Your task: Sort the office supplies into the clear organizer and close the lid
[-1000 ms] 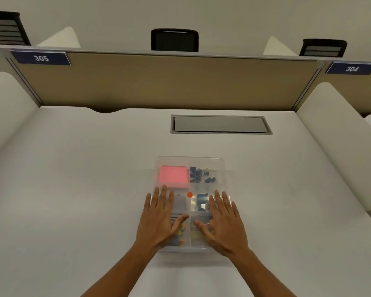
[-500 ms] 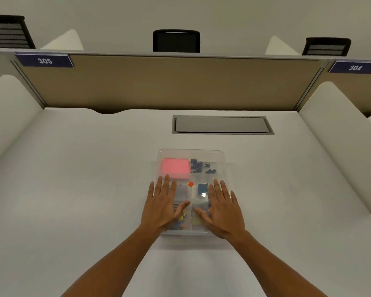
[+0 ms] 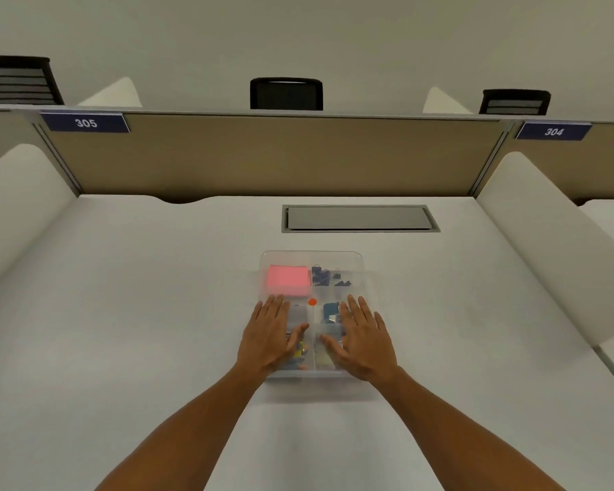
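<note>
The clear organizer (image 3: pixel 355 258) lies on the white desk with its lid down. My left hand (image 3: pixel 270 334) and my right hand (image 3: pixel 362 338) rest flat on the near half of the lid, fingers spread, holding nothing. Through the lid I see a pink sticky-note pad (image 3: pixel 288 280) in the far left compartment and dark binder clips (image 3: pixel 325 276) in the far right one. A blue item (image 3: pixel 331 310) sits in a middle compartment. An orange dot (image 3: pixel 312 302) marks the lid's centre. Small coloured pieces (image 3: pixel 300 349) show between my thumbs; the near compartments are mostly hidden.
A grey cable hatch (image 3: pixel 358 218) is set in the white desk (image 3: pixel 139 313) behind the organizer. A tan partition (image 3: pixel 263 154) closes the back, and white side dividers (image 3: pixel 546 235) flank the desk. Black chair backs (image 3: pixel 286 93) stand beyond.
The organizer and both hands have shifted farther from me on the desk, with more of my forearms in view. Both palms stay flat on the lid.
</note>
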Demonstrator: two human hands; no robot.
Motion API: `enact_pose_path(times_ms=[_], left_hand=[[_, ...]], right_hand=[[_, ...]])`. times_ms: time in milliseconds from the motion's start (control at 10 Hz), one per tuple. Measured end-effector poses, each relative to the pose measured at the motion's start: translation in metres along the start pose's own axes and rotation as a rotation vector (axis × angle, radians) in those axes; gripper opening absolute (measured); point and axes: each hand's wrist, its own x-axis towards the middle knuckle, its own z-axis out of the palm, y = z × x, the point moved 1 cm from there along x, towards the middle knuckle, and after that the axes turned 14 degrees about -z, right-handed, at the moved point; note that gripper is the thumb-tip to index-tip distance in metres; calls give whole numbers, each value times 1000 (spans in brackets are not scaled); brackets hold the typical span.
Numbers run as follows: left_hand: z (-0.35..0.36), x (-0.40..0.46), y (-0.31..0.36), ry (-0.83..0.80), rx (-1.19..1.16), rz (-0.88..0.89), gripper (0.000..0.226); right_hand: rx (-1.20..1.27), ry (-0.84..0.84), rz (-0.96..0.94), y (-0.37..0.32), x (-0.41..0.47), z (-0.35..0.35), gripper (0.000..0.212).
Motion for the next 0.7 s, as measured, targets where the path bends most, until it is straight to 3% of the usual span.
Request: enact_pose_path(times_ms=[200,500,700], left_hand=[[0,-3,1,0,61,12,82],[-12,2,6,-127,156,34,84],[-31,-3,17,-132,21,15,74]], right_hand=[[-31,-36,10,-4,-3,-9,85],[-53,-184,55,-15,-3,-27,79],[-31,-242,14,-22,-3,-41,81]])
